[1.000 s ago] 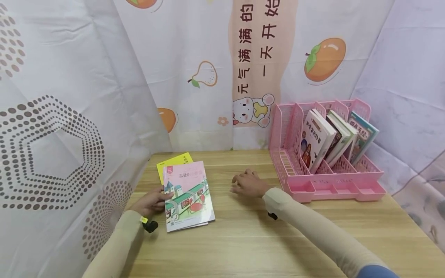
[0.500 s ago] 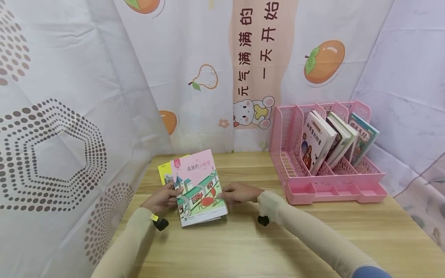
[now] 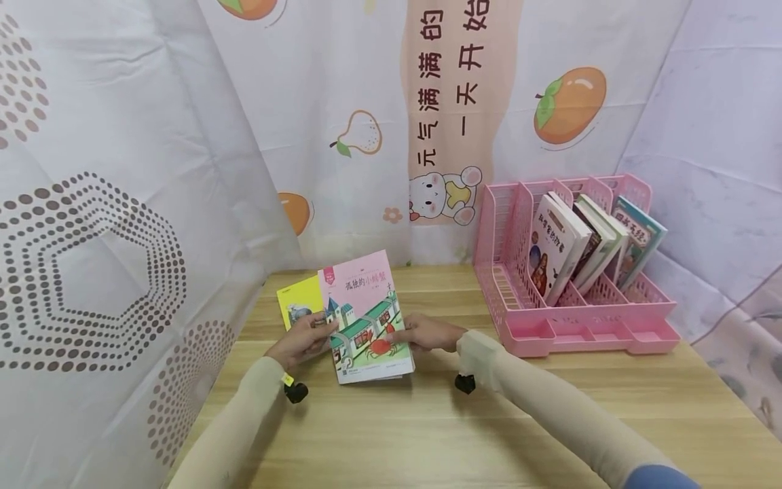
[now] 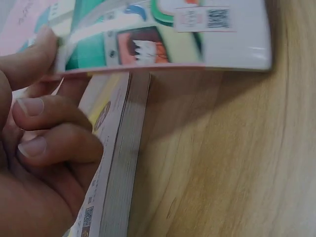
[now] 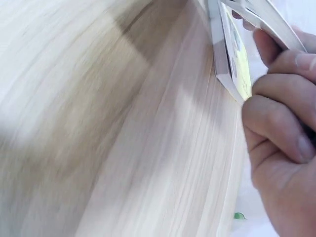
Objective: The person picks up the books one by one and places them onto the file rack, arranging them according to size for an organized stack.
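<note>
A thin pink picture book (image 3: 369, 319) with a red crab and a green train on its cover is held up over the table. My left hand (image 3: 303, 339) pinches its left edge, thumb on the cover and fingers underneath. At the opposite edge my right hand (image 3: 427, 333) grips it the same way, thumb near the crab. A yellow book (image 3: 302, 299) lies on the table behind, partly covered by the pink one. In the left wrist view, a thick stack of page edges (image 4: 129, 163) shows below the raised book.
On the right stands a pink desk organizer (image 3: 586, 322) with several books (image 3: 559, 248) leaning in its slots and small trays along its front. A printed curtain (image 3: 342, 204) hangs behind the wooden table (image 3: 397, 435).
My right hand has come left from the table and taken the book's right edge. The pink book has lifted and shifted right, uncovering more of the yellow book.
</note>
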`<control>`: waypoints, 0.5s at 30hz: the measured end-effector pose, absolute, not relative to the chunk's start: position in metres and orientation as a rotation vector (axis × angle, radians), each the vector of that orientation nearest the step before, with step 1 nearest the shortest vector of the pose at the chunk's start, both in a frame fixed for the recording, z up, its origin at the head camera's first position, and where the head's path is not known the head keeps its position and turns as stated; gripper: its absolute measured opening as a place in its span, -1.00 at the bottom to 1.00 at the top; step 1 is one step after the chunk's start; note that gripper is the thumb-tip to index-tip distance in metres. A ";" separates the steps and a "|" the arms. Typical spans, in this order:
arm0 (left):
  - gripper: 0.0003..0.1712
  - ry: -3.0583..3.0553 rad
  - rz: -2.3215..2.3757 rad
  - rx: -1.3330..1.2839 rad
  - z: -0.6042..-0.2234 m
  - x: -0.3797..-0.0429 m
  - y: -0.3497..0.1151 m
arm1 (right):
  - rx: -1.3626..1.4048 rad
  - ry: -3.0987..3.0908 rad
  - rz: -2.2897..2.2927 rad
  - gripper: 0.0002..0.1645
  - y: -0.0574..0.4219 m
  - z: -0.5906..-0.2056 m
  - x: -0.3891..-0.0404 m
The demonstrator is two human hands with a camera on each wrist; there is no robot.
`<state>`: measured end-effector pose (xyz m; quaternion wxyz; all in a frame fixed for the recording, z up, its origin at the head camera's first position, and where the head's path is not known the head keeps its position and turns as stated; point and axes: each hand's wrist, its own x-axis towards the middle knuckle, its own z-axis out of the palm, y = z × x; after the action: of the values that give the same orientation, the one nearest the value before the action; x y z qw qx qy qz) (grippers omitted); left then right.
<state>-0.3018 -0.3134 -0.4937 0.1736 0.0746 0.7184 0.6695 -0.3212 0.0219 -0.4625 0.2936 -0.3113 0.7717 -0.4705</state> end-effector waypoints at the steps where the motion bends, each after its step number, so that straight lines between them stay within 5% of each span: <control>1: -0.71 2.087 1.885 0.199 -0.494 -0.303 -0.312 | -0.836 2.074 -1.270 -0.65 0.024 -0.462 -0.322; 15: -0.50 2.382 1.465 0.219 -0.494 -0.319 -0.291 | -0.864 2.447 -1.333 -0.55 0.052 -0.454 -0.327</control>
<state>-0.3189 -0.2915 -0.4939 0.1675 0.0769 0.8371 0.5151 -0.3266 0.0517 -0.4544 0.1117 -0.2943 0.8335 -0.4541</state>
